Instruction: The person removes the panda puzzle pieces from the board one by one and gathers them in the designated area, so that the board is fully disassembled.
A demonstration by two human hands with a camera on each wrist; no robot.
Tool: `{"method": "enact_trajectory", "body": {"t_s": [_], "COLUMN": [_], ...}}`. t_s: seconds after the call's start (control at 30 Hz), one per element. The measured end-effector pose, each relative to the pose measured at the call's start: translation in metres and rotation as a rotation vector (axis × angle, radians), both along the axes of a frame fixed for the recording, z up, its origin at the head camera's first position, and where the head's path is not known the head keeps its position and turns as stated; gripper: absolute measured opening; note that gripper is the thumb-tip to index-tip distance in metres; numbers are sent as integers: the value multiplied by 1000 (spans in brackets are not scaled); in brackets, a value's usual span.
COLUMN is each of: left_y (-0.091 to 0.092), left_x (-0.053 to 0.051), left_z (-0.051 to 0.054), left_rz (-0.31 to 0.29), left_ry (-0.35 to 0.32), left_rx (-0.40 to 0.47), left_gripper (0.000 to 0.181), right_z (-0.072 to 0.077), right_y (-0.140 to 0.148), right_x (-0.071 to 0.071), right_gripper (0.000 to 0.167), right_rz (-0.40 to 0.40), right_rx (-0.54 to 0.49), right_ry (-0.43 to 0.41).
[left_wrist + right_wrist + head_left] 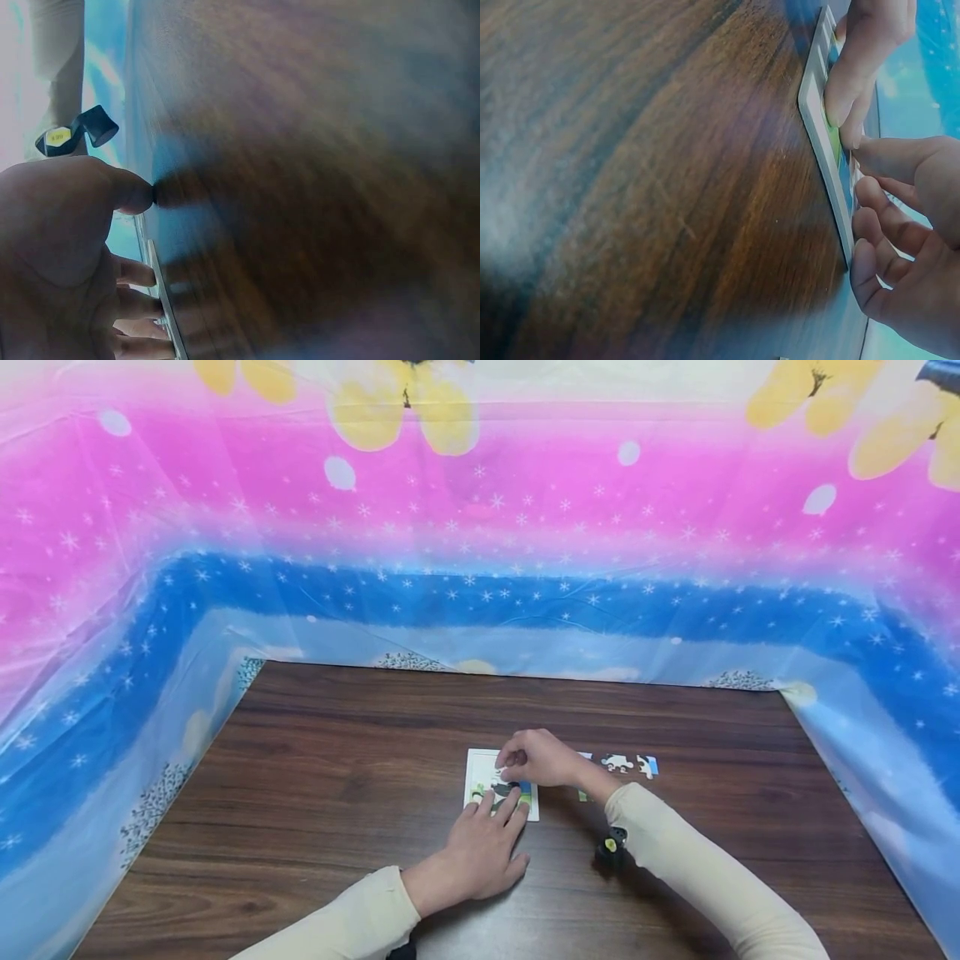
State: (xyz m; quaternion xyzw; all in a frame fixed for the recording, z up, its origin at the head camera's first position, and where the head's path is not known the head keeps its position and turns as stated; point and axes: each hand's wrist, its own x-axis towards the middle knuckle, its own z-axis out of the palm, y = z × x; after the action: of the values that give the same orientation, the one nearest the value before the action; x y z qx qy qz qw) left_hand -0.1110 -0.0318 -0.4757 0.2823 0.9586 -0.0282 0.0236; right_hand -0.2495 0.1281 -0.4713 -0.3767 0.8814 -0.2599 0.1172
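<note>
A jigsaw puzzle board [470, 770] with a white rim lies on the wooden table, with green, blue and black-and-white picture parts in it. My left hand [483, 850] rests palm down at its near side, straight fingertips pressing on the picture. Over the board's far right part is my right hand [542, 758], thumb and fingertips brought together low on the picture, pinching what seems to be a puzzle piece. The fingers hide most of that piece. In the right wrist view, the right fingers [892, 159] curl beside the board's rim [826, 150], close to the left fingertips.
Loose puzzle pieces [618, 763] lie right of the board, one with a blue edge [647, 767]. Others are partly covered by the right wrist. A patterned cloth [480, 602] surrounds the table [337, 760] at the back and sides. A black wrist device [611, 852] hangs under the right sleeve.
</note>
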Motion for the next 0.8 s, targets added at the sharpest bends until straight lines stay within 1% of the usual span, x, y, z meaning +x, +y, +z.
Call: {"method": "enact_trajectory", "body": {"t_s": [0.2,0.33,0.5,0.67,0.8], "left_y": [0,0,0,-1,-2], "left_x": [-1,-2,-2,-2,-1], "left_z": [0,-3,-3,-1,0], "left_rz": [1,2,3,6,5], "left_ry": [-10,-10,-18,-31,-32], "left_rx": [-7,-13,-5,5,2], "left_gripper": [68,68,68,68,67], "right_z": [-2,-3,-2,2,9], "right_y": [-1,-3,-2,4,15], "right_x": [-2,-1,0,2,2], "right_gripper": [8,6,5,7,13], "right_rz": [-2,-14,-35,-70,-134], "right_rx": [6,-9,-77,-149,-180], "right_ry": [-1,-27,-81,-104,-114]}}
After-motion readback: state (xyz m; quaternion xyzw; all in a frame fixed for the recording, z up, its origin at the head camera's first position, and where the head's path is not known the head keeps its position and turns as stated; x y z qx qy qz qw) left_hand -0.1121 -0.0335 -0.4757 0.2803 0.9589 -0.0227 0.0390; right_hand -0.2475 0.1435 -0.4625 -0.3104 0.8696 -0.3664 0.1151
